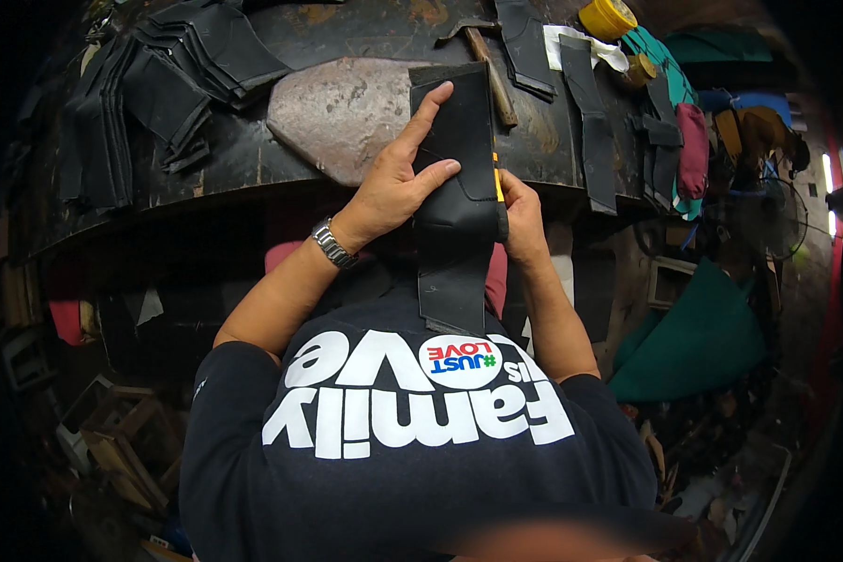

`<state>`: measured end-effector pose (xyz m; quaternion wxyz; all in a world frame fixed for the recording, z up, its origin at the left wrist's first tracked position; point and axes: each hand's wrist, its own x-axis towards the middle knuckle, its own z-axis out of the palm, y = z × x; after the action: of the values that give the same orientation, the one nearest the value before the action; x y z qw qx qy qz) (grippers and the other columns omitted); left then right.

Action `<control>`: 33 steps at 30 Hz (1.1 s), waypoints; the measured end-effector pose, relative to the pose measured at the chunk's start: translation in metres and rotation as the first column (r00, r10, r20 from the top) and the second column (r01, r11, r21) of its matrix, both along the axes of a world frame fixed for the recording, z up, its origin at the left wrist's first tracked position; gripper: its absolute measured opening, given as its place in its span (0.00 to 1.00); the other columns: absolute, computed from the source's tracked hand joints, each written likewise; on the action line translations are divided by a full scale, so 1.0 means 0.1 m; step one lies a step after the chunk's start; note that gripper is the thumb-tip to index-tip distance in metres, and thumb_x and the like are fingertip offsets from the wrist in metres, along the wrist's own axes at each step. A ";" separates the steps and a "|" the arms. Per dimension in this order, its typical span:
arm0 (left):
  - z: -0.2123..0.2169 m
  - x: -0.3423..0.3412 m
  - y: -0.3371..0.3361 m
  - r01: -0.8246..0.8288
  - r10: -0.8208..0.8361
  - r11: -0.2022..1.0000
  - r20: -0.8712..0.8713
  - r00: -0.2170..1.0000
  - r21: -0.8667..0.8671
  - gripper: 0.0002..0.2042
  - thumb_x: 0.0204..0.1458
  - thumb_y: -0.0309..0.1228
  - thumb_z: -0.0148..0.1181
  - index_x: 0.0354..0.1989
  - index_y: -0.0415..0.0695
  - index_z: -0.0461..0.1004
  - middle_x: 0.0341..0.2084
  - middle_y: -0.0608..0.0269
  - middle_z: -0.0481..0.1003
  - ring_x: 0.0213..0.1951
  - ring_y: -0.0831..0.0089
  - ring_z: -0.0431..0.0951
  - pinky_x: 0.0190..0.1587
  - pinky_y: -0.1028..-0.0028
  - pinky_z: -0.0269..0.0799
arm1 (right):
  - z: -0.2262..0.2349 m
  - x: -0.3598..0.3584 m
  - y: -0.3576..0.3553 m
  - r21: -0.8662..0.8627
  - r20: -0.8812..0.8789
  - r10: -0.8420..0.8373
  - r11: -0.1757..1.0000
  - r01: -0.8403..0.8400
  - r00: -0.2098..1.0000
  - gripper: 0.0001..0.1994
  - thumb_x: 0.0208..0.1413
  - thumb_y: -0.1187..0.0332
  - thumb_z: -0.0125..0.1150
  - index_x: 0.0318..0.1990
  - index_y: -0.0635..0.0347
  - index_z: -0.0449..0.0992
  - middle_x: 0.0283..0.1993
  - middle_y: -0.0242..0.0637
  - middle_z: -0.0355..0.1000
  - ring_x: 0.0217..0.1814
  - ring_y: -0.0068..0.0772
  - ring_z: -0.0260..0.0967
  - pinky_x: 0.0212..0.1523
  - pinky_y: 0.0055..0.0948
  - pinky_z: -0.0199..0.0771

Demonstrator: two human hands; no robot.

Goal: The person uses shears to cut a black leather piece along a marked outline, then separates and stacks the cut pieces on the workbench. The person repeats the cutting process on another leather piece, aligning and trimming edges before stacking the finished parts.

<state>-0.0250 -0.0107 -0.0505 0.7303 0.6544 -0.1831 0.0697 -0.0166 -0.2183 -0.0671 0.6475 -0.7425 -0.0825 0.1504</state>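
Observation:
A black, leather-like piece [459, 122] lies partly over the stone slab [332, 117]. Its lower part drapes past the table's front edge toward my shirt. Across it rests my left hand [393, 187], index finger and thumb stretched out and apart on its surface; the other fingers are mostly hidden. At the piece's right edge, my right hand [522, 220] is closed around a narrow yellow-and-black tool [497, 178]. Its exact kind is hidden by the fingers and the piece. A hammer [490, 80] with a wooden handle lies just right of the piece.
Stacks of black cut pieces [173, 80] cover the table's left side. More pieces [587, 122] lie at right, near a white cloth [590, 47] and a yellow tub [609, 17]. A fan [777, 217] and green cloth [693, 328] are beyond the table's right end.

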 end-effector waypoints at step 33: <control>0.52 0.87 -0.02 0.119 -0.106 0.970 0.073 0.992 -0.213 0.31 0.62 0.28 0.52 0.72 0.52 0.46 0.59 0.55 0.65 0.52 0.69 0.75 0.51 0.71 0.76 | 0.80 0.40 -0.88 0.147 0.328 -0.274 0.960 0.237 0.904 0.18 0.43 0.73 0.72 0.42 0.62 0.72 0.36 0.25 0.68 0.36 0.15 0.65 0.40 0.16 0.66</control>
<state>0.0618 -0.0124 0.0010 0.7941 0.5570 -0.2335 0.0676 0.0231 -0.3064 0.0129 0.6749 -0.7269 -0.1043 -0.0726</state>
